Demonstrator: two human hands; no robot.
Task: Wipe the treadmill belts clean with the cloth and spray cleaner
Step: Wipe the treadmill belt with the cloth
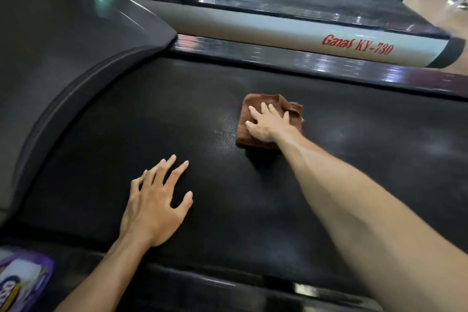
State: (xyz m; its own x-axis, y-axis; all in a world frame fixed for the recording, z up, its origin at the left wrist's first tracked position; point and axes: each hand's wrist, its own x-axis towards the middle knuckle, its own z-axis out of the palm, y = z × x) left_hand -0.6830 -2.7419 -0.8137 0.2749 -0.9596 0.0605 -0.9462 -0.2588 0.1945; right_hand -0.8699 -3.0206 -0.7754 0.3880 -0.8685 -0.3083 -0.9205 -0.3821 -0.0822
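Pressing the brown cloth [255,132] flat on the treadmill belt [354,159], the right hand [269,124] lay fingers straight; left hand [154,208] rested spread, empty

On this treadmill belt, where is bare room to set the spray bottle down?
Bare patches: the belt to the right of the brown cloth, and the strip between the left hand and the curved motor cover. It is crowded in the middle, where the right hand presses the cloth.
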